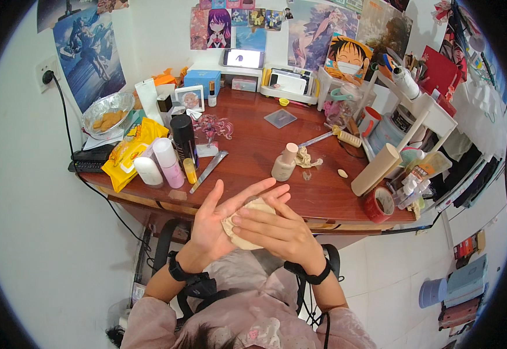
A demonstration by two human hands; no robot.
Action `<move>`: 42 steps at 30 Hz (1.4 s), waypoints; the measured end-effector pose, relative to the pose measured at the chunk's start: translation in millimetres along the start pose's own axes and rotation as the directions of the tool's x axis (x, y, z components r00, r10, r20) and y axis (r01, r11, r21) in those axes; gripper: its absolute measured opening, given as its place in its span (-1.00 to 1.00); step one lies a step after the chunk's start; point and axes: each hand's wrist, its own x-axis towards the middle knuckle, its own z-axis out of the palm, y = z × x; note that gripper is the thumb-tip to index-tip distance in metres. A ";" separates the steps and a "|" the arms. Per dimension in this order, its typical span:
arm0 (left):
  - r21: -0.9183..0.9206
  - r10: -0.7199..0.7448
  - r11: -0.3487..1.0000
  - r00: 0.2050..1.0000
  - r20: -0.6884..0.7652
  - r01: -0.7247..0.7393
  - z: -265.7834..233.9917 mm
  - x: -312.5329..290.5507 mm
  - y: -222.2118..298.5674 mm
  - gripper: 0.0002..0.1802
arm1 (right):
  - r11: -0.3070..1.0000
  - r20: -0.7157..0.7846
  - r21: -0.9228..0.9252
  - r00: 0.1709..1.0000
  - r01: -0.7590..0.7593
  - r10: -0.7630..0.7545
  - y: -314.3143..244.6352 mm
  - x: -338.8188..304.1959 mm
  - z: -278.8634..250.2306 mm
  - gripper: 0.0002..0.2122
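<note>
My left hand (210, 224) is palm up, fingers stretched out toward the desk. On its palm lies a flat, wrinkled piece of cream-coloured, clay-like material (257, 206). My right hand (278, 231) presses down from above with its fingers flat, so the piece is held between both hands and partly covered. Both hands are in front of the desk edge, above my lap. Just beyond the fingertips a beige bottle (283, 166) with a rounded cap stands on the desk. Beside it rests a crumpled cream lump (307, 158) of similar look.
On the brown desk (239, 168), a metal file-like strip (209, 171), a pink-white bottle (168, 161) and a yellow wipes pack (134, 152) stand or lie left. To the right are a beige cylinder (375, 169), a tape roll (377, 205) and a white shelf (431, 119). A lit phone (243, 59) stands at the back.
</note>
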 end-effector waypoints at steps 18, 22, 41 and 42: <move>0.137 0.007 0.991 1.000 0.004 -0.007 -10.7 -5.8 12.2 -0.20 | 0.992 0.071 -0.068 0.991 -0.109 0.114 2.2 3.2 -12.3 -0.46; 0.135 0.005 0.991 1.000 -0.006 -0.005 -14.0 -5.3 11.3 -0.22 | 0.978 0.079 -0.163 0.986 -0.132 0.147 -7.6 11.5 -10.6 -0.54; 0.262 0.072 0.962 0.997 0.037 -0.079 -4.8 -4.8 8.0 -0.17 | 0.987 -0.328 -0.137 0.944 -0.084 0.035 -2.7 -2.0 -1.8 -0.70; 0.272 0.063 0.960 0.997 0.033 -0.070 -4.5 -4.9 8.2 -0.19 | 0.987 -0.328 -0.137 0.944 -0.084 0.035 -2.1 -2.9 -2.3 -0.70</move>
